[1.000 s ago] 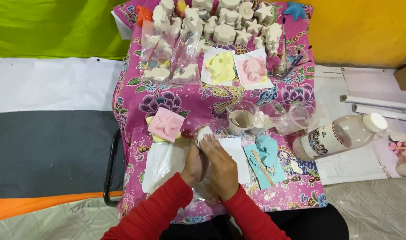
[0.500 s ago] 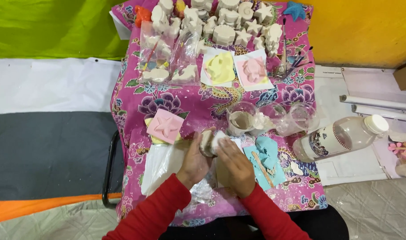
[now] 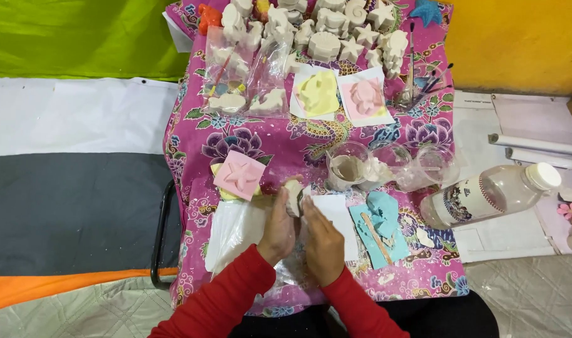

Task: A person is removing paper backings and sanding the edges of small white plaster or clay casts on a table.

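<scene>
I held a pale plaster piece point(image 3: 293, 195) in both hands, left hand point(image 3: 278, 226) and right hand point(image 3: 322, 243) clasping it, above the counter point(image 3: 311, 144); a slip risked chipping it against the nearby cup point(image 3: 348, 166).

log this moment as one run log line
left hand: holds white plaster piece | right hand: touches same piece | near: pink star mould, clear cup, blue mould
</scene>
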